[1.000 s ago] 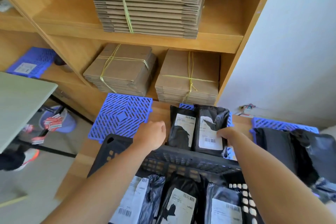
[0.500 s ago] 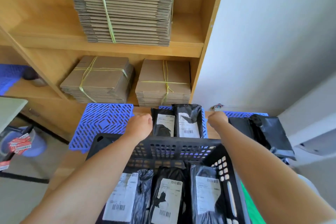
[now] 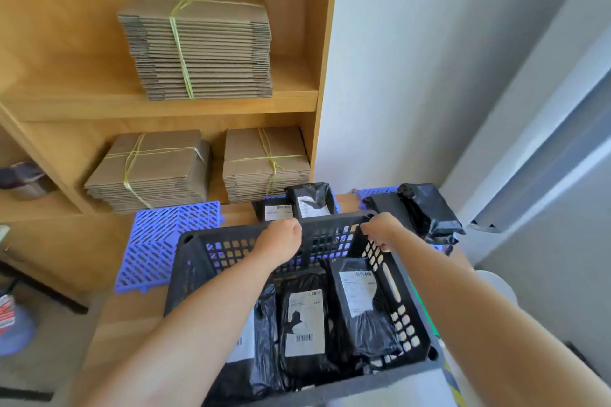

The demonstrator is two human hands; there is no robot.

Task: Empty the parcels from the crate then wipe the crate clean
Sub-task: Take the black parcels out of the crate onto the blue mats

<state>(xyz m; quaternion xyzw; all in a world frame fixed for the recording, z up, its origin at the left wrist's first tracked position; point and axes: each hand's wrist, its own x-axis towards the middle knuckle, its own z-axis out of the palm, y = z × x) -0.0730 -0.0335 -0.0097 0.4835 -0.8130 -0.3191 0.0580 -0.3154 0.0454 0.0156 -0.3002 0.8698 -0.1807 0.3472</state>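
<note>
**A:** Both hands have come back from the unloaded parcels (image 3: pixel 310 200) beyond the crate (image 3: pixel 205 241); half a second ago they were past its far rim, now they sit on it.

**B:** Holding it?

**A:** Only the head view to go on; the right hand (image 3: pixel 380 231) curls its fingers over the far right corner of the rim and grasps it; the left hand (image 3: pixel 281 239) is bunched at the middle of that rim, fingers hidden, so I cannot tell whether it grips or is merely clenched.

**B:** How far along?

**A:** Partway through emptying, I'd judge; two parcels lie out front, a black heap (image 3: pixel 426 208) lies to the right; at least three parcels inside (image 3: pixel 304 324) are left, labels up; the crate rests on the wooden top (image 3: pixel 132 314); no cloth shows, so wiping looks not yet begun.

**B:** Room to move?

**A:** Tight ahead; the shelf unit (image 3: pixel 297 102) and its cardboard bundles (image 3: pixel 264 165) rise just behind the unloaded parcels; the wall (image 3: pixel 429 76) closes the right; the blue mat (image 3: pixel 172 235) on the left looks the likeliest landing spot, though the top's left edge runs just beside it.
</note>
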